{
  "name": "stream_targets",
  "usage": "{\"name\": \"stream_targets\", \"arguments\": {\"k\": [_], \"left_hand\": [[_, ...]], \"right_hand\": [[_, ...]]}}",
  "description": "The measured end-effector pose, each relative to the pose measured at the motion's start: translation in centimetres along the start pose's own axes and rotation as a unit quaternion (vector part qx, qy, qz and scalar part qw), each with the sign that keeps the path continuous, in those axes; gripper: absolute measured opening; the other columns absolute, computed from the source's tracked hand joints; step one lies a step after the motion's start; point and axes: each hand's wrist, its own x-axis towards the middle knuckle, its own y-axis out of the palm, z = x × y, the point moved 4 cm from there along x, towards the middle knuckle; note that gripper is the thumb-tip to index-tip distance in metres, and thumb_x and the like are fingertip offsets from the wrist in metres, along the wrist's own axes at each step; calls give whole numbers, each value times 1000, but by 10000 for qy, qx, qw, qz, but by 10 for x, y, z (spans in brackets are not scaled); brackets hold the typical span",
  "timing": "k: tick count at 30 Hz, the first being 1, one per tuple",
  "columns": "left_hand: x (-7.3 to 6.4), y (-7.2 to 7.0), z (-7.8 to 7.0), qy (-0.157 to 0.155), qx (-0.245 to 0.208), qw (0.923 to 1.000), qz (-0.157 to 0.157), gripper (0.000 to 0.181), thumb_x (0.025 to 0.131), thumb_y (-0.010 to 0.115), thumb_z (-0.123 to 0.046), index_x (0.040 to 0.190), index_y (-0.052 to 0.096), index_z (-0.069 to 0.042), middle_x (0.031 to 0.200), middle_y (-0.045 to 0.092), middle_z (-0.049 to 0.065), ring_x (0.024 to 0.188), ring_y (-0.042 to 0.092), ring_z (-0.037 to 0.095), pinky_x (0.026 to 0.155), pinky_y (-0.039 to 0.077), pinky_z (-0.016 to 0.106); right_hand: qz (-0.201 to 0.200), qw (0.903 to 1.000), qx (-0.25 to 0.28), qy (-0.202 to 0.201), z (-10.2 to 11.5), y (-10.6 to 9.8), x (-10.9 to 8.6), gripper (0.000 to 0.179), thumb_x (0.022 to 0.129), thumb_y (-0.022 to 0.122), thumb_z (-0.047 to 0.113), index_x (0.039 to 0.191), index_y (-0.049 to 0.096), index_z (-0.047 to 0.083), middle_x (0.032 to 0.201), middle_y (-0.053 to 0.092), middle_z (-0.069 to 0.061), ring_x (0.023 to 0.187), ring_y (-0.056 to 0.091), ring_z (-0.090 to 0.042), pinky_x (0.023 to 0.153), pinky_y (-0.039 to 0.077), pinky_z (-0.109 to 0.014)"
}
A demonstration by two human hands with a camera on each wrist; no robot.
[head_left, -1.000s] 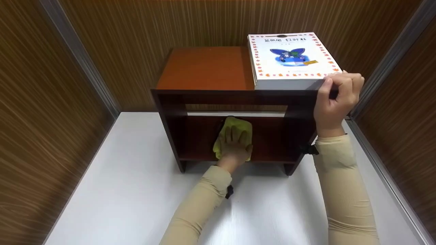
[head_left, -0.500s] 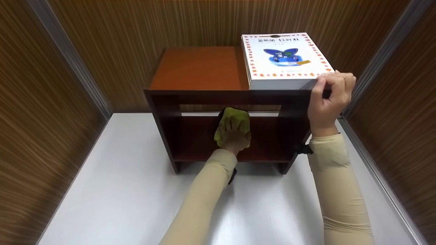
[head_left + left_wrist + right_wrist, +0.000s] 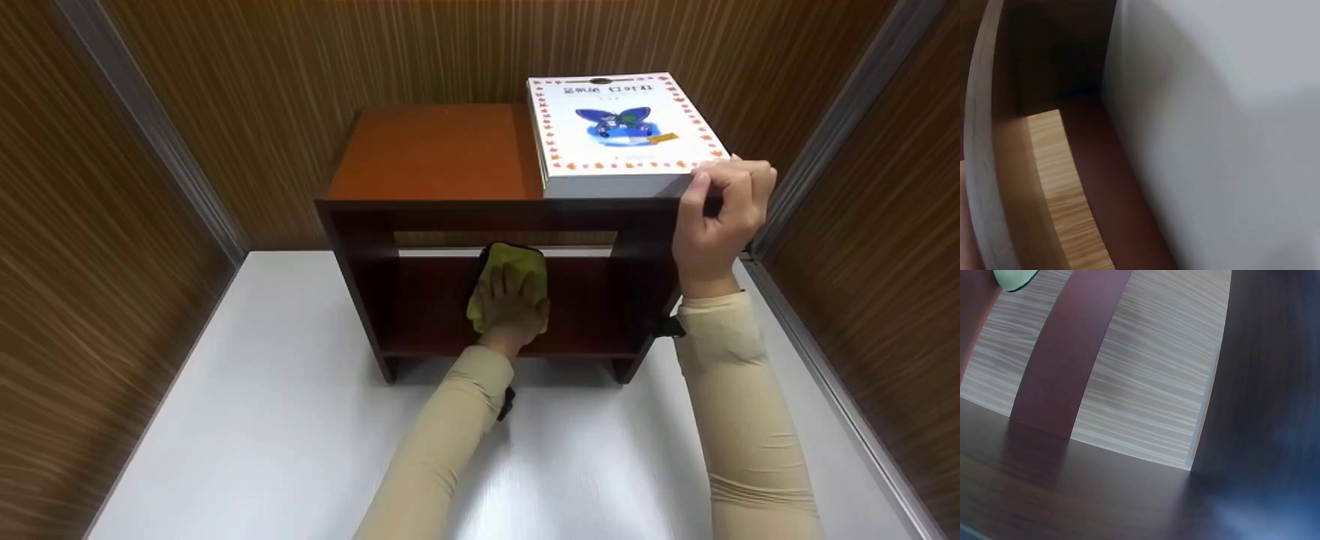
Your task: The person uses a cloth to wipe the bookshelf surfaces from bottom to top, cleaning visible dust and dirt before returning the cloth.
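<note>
In the head view, a small dark red-brown wooden shelf [image 3: 442, 150] stands on a white table. My left hand [image 3: 514, 311] lies flat with fingers spread on a yellow-green cloth [image 3: 525, 259] on its lower board [image 3: 585, 315]. The cloth has a dark edge and hides the board under it. My right hand [image 3: 720, 225] grips the shelf's top front right corner, fingers curled over at the corner of a stack of books [image 3: 630, 135] with a butterfly picture cover. In the right wrist view, a rounded end of the cloth [image 3: 1013, 277] shows at the top left.
White tabletop [image 3: 247, 420] surrounds the shelf. Wood-grain panels [image 3: 450, 52] close off the back and both sides, with grey metal strips [image 3: 150, 127] at the corners. The left wrist view looks in below the lower board, where its edge [image 3: 985, 140] shows close up.
My left hand slid the cloth backward on the lower board, then drew it slightly toward me. The right hand keeps its grip on the corner. The head view shifted a little.
</note>
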Motion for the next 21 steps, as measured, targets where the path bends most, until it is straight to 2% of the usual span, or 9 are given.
{"name": "stream_targets", "arguments": {"k": [5, 10, 16, 21], "left_hand": [[-12, 5, -3, -28, 111, 9999, 64, 62, 97, 13, -57, 151, 7, -29, 155, 0, 15, 140, -5, 36, 108, 4, 57], [-27, 9, -11, -43, 311, 9995, -14, 62, 96, 11, -58, 151, 6, -30, 155, 0, 15, 140, -4, 35, 108, 5, 56], [-47, 15, -25, 114, 316, 9987, -378, 61, 97, 17, -57, 151, 16, -28, 154, 9, 17, 139, 4, 38, 107, 10, 58], [-48, 12, -31, 101, 381, 9979, -523, 59, 97, 18, -56, 150, 19, -29, 154, 12, 16, 139, 7, 37, 107, 12, 58]], "right_hand": [[-30, 10000, 3, -12, -11, 1, -2, 27, 78, 55, 20, 66, 56, -5, 72, 51, -18, 81, 48, -25, 79, 39, -32], [-13, 10000, -27, 3, -11, 1, -3, 27, 78, 55, 19, 66, 55, -5, 72, 51, -19, 81, 48, -26, 78, 38, -31], [-5, 9999, -3, 137, 2, 0, -2, 26, 77, 54, 17, 67, 53, -6, 73, 50, -20, 81, 48, -29, 79, 38, -31], [-32, 9999, 13, 137, 8, 0, 2, 26, 77, 53, 16, 67, 53, -8, 73, 50, -17, 81, 48, -28, 80, 39, -31]]}}
